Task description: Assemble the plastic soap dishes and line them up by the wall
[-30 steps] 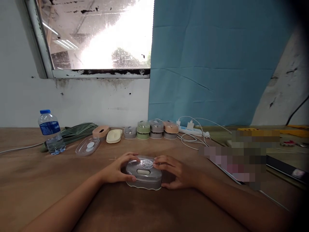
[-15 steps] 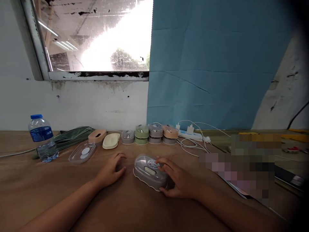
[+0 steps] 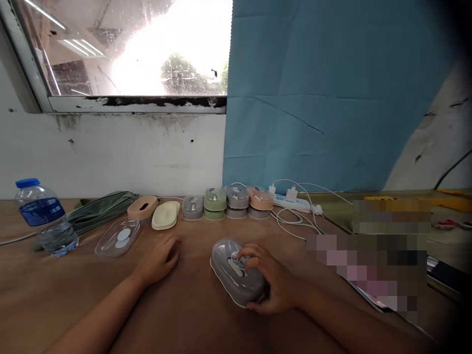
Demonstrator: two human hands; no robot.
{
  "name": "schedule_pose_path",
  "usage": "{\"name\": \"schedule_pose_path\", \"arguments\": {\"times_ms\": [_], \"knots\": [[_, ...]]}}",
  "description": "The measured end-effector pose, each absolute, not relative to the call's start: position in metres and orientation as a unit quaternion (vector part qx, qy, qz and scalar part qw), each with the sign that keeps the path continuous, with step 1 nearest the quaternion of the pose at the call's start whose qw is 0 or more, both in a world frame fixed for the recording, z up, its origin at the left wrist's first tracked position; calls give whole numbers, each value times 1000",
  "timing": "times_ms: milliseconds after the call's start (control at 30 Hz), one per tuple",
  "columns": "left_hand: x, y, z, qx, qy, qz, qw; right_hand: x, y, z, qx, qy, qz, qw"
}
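Note:
A grey soap box [image 3: 230, 275] with a clear domed lid rests on the brown tabletop, turned at a slant. Over its right end curls my right hand [image 3: 271, 280], fingertips on the round label of the lid and thumb at the near lower edge. My left hand [image 3: 158, 258] lies on the table to the left, apart from the box, its thumb away from the loosely bent fingers and nothing in it. Beyond that hand are a clear lid [image 3: 110, 243] with two white discs, a cream tray [image 3: 165, 215] and a peach base [image 3: 142, 209] with a slot.
Along the wall stand a single grey box [image 3: 192, 208] and stacked boxes, green [image 3: 215, 199], grey and peach. A power strip [image 3: 295, 202] with white cables lies right of them. At left are a water bottle [image 3: 47, 221] and a green cloth bag [image 3: 101, 211]. A blurred patch covers the right side.
The grey soap box has turned and come slightly nearer and rightward under my right hand, whose fingers reach farther over the lid. My left hand has shifted left. The camera view has moved somewhat.

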State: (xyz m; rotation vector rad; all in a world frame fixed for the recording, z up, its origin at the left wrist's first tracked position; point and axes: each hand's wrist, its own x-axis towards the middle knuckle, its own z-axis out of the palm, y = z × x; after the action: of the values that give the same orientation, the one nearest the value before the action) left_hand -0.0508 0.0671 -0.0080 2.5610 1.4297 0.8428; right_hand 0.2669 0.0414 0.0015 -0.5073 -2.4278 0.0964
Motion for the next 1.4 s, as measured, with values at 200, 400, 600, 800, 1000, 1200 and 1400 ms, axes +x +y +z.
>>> {"name": "schedule_pose_path", "arguments": {"times_ms": [200, 400, 600, 800, 1000, 1200, 1400], "knots": [[-58, 73, -5, 821, 490, 278, 96, 228, 66, -3, -161, -924, 81, 337], [-63, 75, -3, 841, 470, 242, 112, 203, 76, -7, -180, -928, 88, 313], [-66, 75, -4, 862, 456, 208, 80, 196, 68, -11, -254, -908, 91, 319], [-54, 63, 1, 892, 412, 185, -30, 194, 59, -9, -262, -904, 76, 329], [-40, 48, -6, 906, 366, 185, -106, 187, 70, -6, -253, -898, -7, 360], [-45, 53, -12, 863, 438, 250, -26, 125, 139, 32, -329, -892, -136, 279], [-44, 55, -13, 848, 455, 270, 15, 75, 209, 44, -425, -864, -162, 216]]}}
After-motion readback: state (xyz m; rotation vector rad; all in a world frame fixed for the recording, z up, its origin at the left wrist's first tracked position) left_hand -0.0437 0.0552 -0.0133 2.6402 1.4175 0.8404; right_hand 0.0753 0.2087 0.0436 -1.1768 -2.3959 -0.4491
